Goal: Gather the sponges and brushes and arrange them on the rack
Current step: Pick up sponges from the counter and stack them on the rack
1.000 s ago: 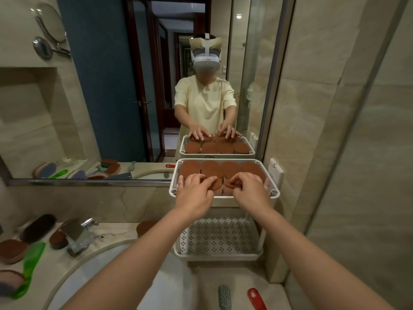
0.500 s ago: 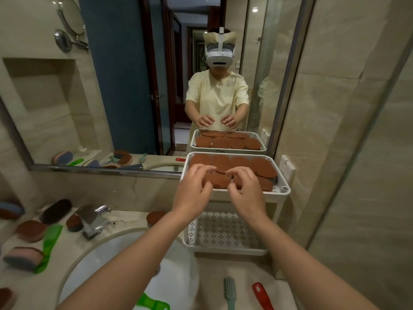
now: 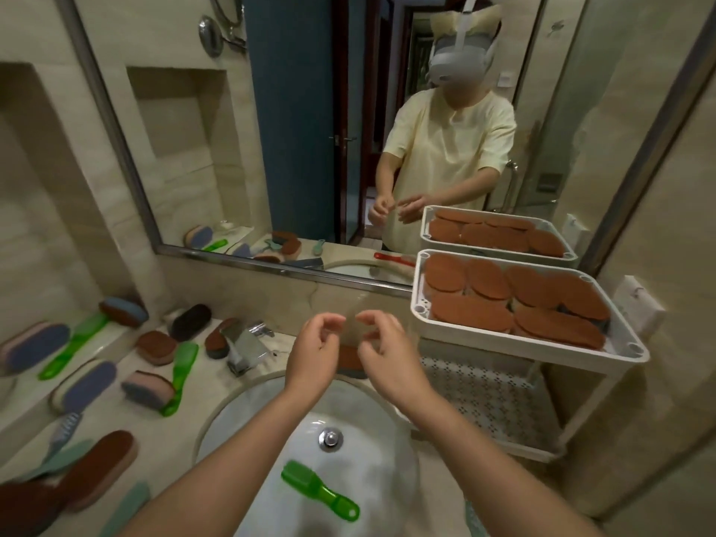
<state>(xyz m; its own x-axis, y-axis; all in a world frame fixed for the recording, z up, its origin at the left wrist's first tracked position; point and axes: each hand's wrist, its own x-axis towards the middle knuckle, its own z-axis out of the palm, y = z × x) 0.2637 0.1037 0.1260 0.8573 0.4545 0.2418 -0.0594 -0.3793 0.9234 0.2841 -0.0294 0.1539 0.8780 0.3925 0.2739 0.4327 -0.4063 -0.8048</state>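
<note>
Head view: both hands hang in the air over the sink, close together but not touching. The left hand (image 3: 314,354) has its fingers loosely bent and holds nothing. The right hand (image 3: 389,356) is the same, loose and holding nothing.

The white rack (image 3: 420,304) stands to the right. Its top tray is full of flat brown sponges (image 3: 515,300), which lie side by side and partly on top of each other. The lower shelf (image 3: 484,397) has lots of little holes.

More things lie on the counter at the left. There is a blue-topped sponge (image 3: 83,385), a small brown sponge (image 3: 155,346) and a black sponge (image 3: 191,321) far back by the wall. A green brush (image 3: 185,364) lies just right of the small brown sponge. Another green brush, the sink brush (image 3: 317,490), lies inside the white sink (image 3: 372,470), near the drain. The shiny tap (image 3: 248,343) sits just left of the hands.
</note>
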